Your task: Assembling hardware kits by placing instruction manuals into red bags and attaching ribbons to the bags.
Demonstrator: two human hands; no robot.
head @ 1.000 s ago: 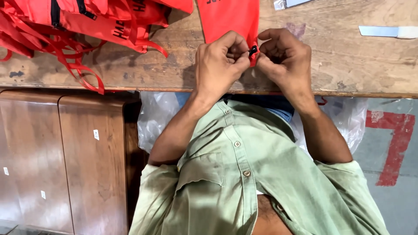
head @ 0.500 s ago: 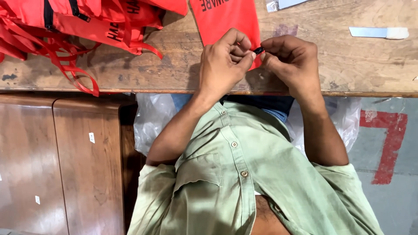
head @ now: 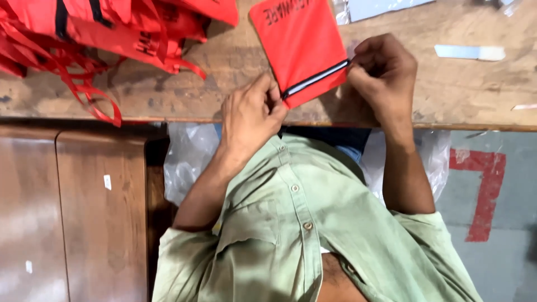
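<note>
Two hands pinch the near edge of a flat red pouch (head: pixel 302 47) lying at the worktop (head: pixel 447 89) front edge: left hand (head: pixel 249 120) closed on the dark zipper's (head: pixel 316 79) left end, right hand (head: pixel 383 72) closed on its right end. More red strapped pouches (head: pixel 100 33) are heaped far left; a pale blue strip (head: pixel 470 52) lies well right.

The pouch (head: pixel 299 47) was bright red-orange with black lettering and a black-and-white zip (head: pixel 316 79) along its edge. The heap of pouches (head: pixel 106 33) at the table's left corner matched it, red with black bands. The table (head: pixel 447 89) was worn brown wood; the shirt (head: pixel 313 235) pale green.
</note>
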